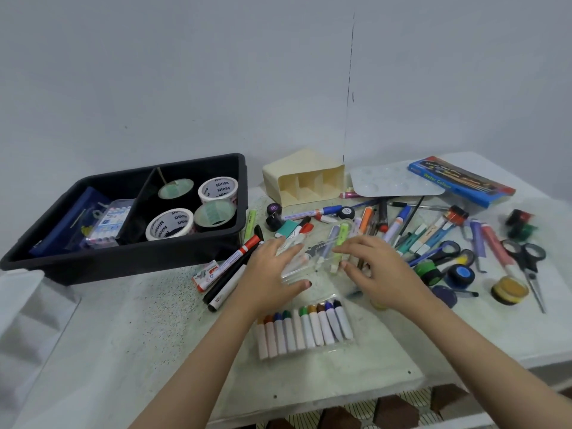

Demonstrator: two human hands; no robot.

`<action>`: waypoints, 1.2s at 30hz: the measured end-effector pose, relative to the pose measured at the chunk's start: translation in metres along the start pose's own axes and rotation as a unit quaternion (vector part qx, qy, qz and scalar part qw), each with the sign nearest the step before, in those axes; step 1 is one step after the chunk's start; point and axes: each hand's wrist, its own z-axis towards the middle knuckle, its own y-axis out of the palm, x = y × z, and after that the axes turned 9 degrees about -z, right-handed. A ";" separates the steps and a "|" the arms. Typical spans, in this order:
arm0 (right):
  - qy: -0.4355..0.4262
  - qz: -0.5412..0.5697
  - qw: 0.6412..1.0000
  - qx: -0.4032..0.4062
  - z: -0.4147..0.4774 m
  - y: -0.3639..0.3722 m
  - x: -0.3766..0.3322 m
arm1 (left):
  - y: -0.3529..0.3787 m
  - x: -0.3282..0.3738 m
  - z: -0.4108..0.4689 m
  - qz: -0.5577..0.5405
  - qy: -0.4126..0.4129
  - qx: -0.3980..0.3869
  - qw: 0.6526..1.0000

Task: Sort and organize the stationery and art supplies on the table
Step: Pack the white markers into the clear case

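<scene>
The left hand [272, 274] and the right hand [382, 269] each grip one end of a clear plastic case [312, 258] of pens, mid-table [139, 320]. A packet of paint tubes [305, 328] lies just nearer. Far left, a black tray [123, 258] holds tape rolls [218, 188].
</scene>
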 end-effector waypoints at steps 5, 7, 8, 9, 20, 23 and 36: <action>0.024 -0.052 0.998 0.006 0.036 -0.010 0.037 | -0.002 -0.012 0.015 -0.012 0.012 0.010 1.000; 0.039 -0.077 0.996 -0.001 0.046 -0.014 0.051 | -0.006 -0.013 0.019 -0.022 0.018 0.001 1.000; 0.043 -0.085 0.995 -0.012 0.048 -0.015 0.057 | -0.007 -0.009 0.024 -0.043 0.017 0.001 0.999; 0.045 -0.088 0.995 -0.027 0.049 -0.015 0.062 | -0.008 -0.005 0.030 -0.067 0.016 0.009 0.998; -0.013 -0.074 0.996 -0.057 0.018 -0.020 0.085 | 0.019 0.029 0.151 0.050 0.030 0.013 0.998; -0.011 -0.056 0.997 -0.060 0.013 -0.026 0.094 | 0.022 0.032 0.166 0.092 0.030 0.018 0.995; 0.087 -0.033 0.996 -0.015 -0.003 -0.057 0.153 | 0.025 0.037 0.167 0.048 0.033 0.000 0.998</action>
